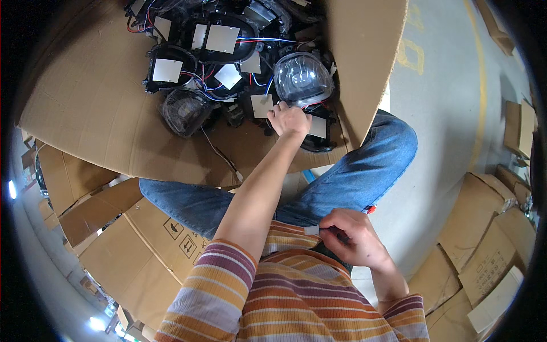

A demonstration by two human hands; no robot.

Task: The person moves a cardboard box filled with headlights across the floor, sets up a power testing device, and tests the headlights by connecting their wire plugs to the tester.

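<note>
A large cardboard box (91, 108) lies open before me, with several vehicle lamps piled in it. My left hand (289, 119) reaches into the box, its fingers bent down among the lamps just below a clear-lensed lamp (303, 78). What those fingers grip is hidden. Beside this hand are a black lamp housing with a white label (317, 127) and another white label (262, 106). Close to my waist, my right hand (356, 236) is closed in a pinch on a small whitish rectangular piece (311, 230); its exact kind is unclear.
Another clear-lensed lamp (185, 111) lies at the pile's left. A thin cable with a white plug (239, 175) hangs over the box's near edge. My bent legs (347, 176) flank the near side. Cardboard cartons (137, 251) stand left, more cartons (473, 222) right, beside the grey floor (439, 125).
</note>
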